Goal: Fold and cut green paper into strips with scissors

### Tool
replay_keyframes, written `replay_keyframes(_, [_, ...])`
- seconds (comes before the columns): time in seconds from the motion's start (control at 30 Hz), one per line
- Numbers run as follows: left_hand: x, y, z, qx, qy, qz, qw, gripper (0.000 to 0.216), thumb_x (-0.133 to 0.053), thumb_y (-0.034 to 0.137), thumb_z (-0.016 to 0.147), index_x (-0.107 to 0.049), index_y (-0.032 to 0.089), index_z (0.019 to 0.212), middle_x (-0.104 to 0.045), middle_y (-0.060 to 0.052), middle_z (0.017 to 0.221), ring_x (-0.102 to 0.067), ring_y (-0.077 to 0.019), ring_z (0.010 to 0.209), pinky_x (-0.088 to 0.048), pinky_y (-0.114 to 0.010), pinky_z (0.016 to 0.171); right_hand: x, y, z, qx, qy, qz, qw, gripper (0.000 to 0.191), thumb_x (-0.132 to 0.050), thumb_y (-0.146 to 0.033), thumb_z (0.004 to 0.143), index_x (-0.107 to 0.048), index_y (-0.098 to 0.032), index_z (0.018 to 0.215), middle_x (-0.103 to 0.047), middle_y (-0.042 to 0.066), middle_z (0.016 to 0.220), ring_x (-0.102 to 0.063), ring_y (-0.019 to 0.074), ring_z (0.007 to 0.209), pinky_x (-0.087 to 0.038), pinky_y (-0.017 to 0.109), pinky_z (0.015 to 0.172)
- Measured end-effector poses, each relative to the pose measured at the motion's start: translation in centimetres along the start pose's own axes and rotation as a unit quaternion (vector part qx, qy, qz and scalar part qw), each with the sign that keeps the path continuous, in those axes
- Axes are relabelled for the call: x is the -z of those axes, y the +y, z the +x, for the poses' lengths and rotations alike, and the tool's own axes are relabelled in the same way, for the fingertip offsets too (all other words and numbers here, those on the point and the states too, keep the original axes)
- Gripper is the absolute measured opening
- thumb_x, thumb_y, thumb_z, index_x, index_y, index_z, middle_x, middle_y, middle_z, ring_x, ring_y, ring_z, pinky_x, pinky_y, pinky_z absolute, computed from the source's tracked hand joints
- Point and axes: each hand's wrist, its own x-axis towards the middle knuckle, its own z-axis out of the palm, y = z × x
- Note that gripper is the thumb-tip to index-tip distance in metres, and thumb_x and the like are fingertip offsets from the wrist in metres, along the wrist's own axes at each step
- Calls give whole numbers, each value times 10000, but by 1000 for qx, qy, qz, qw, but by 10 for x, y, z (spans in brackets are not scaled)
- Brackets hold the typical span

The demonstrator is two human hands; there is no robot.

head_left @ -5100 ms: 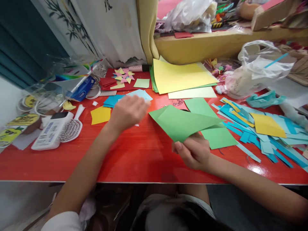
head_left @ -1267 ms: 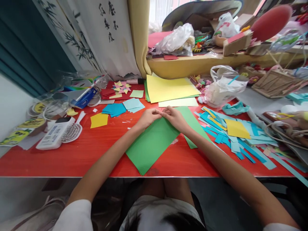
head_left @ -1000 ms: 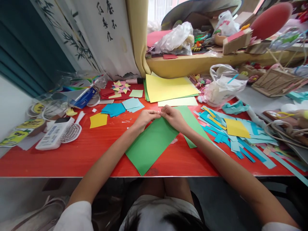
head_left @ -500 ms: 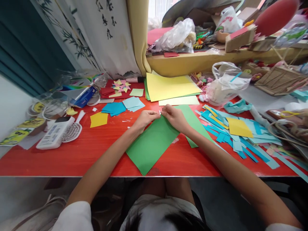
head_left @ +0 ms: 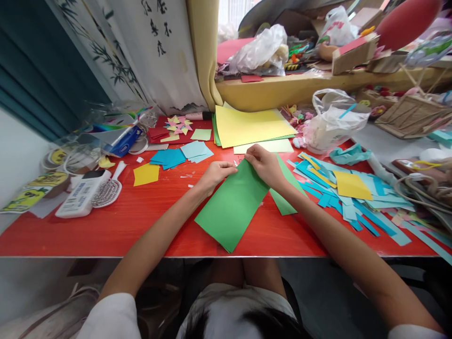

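Observation:
A folded green paper sheet [head_left: 233,207] lies slanted on the red table [head_left: 106,226], one corner near the front edge. My left hand [head_left: 215,173] pinches the sheet's far left corner, fingers closed. My right hand [head_left: 264,165] grips the sheet's far edge just to the right, fingers curled over it. A second green sheet [head_left: 285,203] lies partly under my right wrist.
Yellow and pale sheets [head_left: 250,126] are stacked behind the hands. Blue and yellow paper strips [head_left: 349,197] cover the right side. Blue squares [head_left: 176,155], a yellow square [head_left: 146,174], a hairbrush [head_left: 108,188] and a white remote [head_left: 79,195] lie left. A plastic bag [head_left: 334,120] stands back right.
My right hand has shifted a little farther from me along the sheet's far edge, and the green sheet has turned slightly and slid right. My left hand stays on its corner.

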Motion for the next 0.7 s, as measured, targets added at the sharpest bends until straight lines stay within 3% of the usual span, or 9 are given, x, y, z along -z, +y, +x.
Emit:
replay_keyframes(0.27, [2,-1,3,-8,14,-25,1000,179,-702,264,617,-641,136,725,-610,-2,661,-544,-102,588,-431,-253,592,4,-4,2,15,6,-25,1000,81,-486,-245,834,-480,-201,766,-536,-4,676,-482,136,625,-354,265,610])
replay_keyframes(0.43, [6,-1,3,-26,11,-13,1000,187,-707,281,617,-630,128,692,-591,-2,679,-529,-94,606,-416,-235,592,16,9,9,8,61,-39,997,82,-500,-244,820,-481,-203,752,-561,6,687,-506,147,641,-359,269,600])
replay_keyframes(0.7, [2,-1,0,-14,-3,90,996,158,-623,284,662,-604,128,643,-549,17,621,-481,-80,552,-364,-221,538,27,26,17,-2,99,-62,993,100,-527,-237,803,-473,-205,726,-514,-8,629,-439,129,565,-323,272,555])
